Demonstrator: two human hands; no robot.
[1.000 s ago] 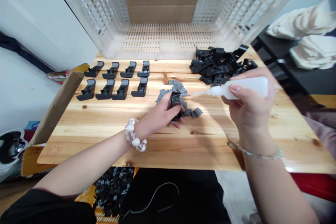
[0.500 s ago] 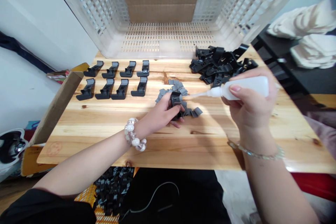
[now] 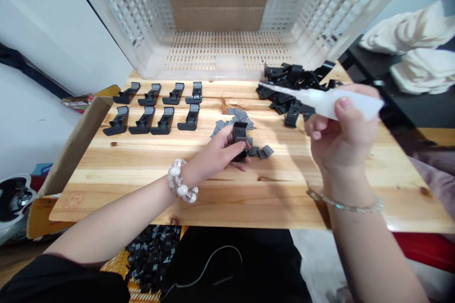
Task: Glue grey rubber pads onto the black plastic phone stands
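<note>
Now, in the head view, the hands are apart. The left hand (image 3: 224,149) grips a black part (image 3: 240,131), with gray pieces (image 3: 243,118) near its fingers. The right hand (image 3: 344,135) wraps around a white bottle (image 3: 322,102); a black pile (image 3: 289,75) lies beyond it.

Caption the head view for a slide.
Left hand grips a black part; right hand holds a white bottle, its nozzle away from that part.
</note>
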